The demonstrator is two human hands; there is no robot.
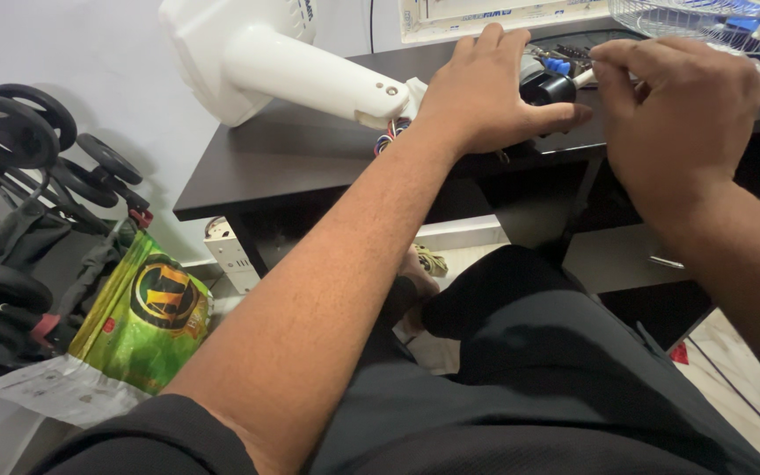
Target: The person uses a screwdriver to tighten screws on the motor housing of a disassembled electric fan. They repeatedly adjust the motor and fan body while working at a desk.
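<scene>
Black motor (pixel 545 88) sits under left hand (pixel 477 97).

Bare forearms, black trousers (pixel 556 352)

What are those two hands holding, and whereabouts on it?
The left hand lies over the black motor, thumb along its near side. The right hand pinches something tiny at its fingertips; what it is cannot be told.

Left hand (pixel 477 92) flat, palm down, fingers spread forward — right hand (pixel 679 110) raised, fingers pinched together, both forearms extended.
</scene>
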